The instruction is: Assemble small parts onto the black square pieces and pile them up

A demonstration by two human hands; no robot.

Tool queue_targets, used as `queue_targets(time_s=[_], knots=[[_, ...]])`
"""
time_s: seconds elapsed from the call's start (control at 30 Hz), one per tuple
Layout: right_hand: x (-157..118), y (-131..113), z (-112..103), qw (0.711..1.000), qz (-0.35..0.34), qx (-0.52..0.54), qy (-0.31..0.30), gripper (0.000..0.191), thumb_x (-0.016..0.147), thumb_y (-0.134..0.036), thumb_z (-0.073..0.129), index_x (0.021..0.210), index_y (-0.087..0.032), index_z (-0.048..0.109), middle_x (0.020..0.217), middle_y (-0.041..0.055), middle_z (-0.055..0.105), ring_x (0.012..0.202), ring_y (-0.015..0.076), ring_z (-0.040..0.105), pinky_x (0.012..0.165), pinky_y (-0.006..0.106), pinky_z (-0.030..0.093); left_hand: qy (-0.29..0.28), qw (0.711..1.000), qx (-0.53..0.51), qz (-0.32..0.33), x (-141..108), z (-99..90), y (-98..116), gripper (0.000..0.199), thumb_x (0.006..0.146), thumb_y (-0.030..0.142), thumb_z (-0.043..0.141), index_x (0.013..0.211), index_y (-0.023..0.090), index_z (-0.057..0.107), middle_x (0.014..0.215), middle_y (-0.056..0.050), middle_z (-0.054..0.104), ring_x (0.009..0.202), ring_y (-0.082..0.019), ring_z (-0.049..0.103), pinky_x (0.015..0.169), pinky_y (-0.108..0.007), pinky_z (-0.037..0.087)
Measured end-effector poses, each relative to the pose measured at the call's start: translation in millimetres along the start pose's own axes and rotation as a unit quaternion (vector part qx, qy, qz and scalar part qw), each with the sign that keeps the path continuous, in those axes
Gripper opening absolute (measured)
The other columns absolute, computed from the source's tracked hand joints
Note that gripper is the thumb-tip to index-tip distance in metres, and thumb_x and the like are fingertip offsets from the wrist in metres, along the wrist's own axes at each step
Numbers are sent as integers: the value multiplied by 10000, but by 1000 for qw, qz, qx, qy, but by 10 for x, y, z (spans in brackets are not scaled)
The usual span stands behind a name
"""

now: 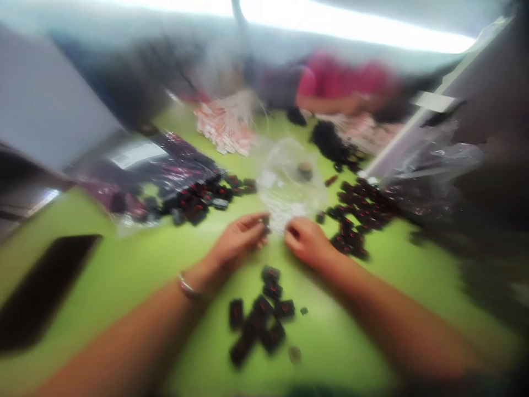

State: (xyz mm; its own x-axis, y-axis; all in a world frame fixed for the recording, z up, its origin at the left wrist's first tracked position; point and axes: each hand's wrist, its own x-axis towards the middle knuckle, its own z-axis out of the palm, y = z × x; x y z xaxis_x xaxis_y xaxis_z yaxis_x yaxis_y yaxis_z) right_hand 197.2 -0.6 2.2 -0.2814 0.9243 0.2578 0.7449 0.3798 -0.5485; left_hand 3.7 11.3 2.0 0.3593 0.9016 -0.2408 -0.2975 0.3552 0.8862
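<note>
In the middle of the green table, my left hand (pixel 243 234) pinches a small dark block (pixel 265 221) between thumb and fingers. Just right of it, my right hand (pixel 308 238) has its fingers curled together at a heap of tiny white parts (pixel 285 214); whether it grips one of them is hidden. The white parts spill from the mouth of a clear plastic bag (pixel 275 182) beyond both hands. Between my forearms lies a loose group of black blocks with red marks (pixel 261 311).
More black-and-red blocks lie in piles to the left (pixel 198 198) and right (pixel 363 207). A filled plastic bag (pixel 165 165) rests at left, a dark flat slab (pixel 45 292) nearer. Across the table, a person in a pink top (pixel 347 80) sits near bundled white leads (pixel 231 121).
</note>
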Motion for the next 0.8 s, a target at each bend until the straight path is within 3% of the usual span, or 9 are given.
queue_targets(time_s=[0.13, 0.23, 0.6, 0.8], knots=[[-13, -118, -44, 992, -10, 120, 41, 133, 787, -140, 496, 664, -186, 510, 635, -10, 533, 607, 115, 465, 591, 239, 364, -16, 999, 31, 8, 12, -26, -41, 477, 725, 303, 749, 1160, 146, 631, 816, -54, 667, 613, -87, 570, 570, -206, 439], [-34, -207, -63, 987, -10, 152, 49, 116, 795, -149, 506, 687, -185, 525, 646, -12, 543, 616, 113, 477, 594, 235, 376, -31, 997, 62, 21, 30, -52, -78, 459, 733, 308, 743, 1156, 164, 640, 776, -30, 652, 616, -94, 578, 580, -219, 450], [-34, -170, -20, 989, -33, 130, 67, 111, 798, -126, 509, 704, -184, 514, 659, -13, 527, 623, 115, 463, 607, 241, 374, -55, 990, 125, 40, 51, -89, -141, 431, 751, 307, 726, 1154, 180, 645, 842, -42, 670, 627, -105, 582, 589, -238, 474], [-64, -169, 0, 994, -68, 64, 60, 133, 818, -128, 486, 704, -196, 475, 698, 2, 509, 646, 128, 456, 621, 253, 373, -56, 990, 126, 38, 48, -75, -134, 429, 734, 296, 739, 1133, 167, 650, 846, -48, 687, 601, -103, 580, 587, -246, 486]])
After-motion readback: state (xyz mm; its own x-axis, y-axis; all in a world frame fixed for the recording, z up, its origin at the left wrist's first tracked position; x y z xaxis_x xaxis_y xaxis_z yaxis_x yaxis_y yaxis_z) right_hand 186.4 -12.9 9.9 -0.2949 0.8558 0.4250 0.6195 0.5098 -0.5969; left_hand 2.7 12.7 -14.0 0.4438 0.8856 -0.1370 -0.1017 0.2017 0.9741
